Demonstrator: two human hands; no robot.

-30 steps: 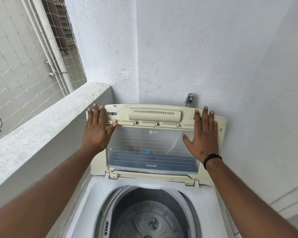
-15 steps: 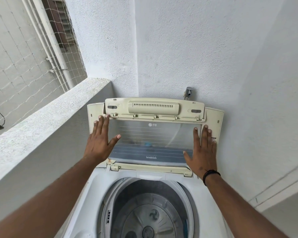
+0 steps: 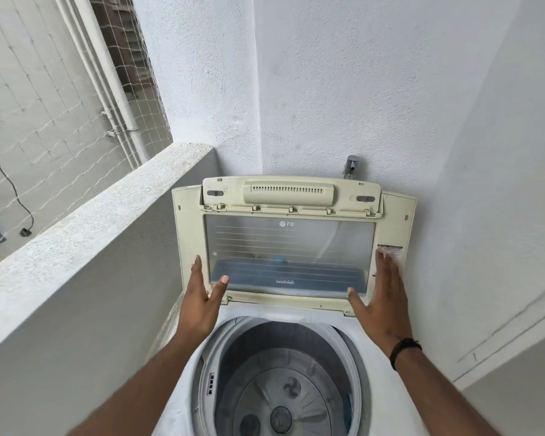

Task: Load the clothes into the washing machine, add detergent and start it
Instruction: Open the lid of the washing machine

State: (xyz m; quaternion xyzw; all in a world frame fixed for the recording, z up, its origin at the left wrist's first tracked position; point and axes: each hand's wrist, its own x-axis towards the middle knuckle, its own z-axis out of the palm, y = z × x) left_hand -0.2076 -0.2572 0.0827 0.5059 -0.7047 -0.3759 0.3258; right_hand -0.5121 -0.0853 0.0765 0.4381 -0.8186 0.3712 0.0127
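Washing machine lid upright, translucent

lid upright behind drum, tap behind lid

Home balcony used as laundry corner. Top-load washer with lid up, wedged in a corner of rough white walls. Tap on wall behind it. Low parapet at left, safety net and drainpipes beyond.
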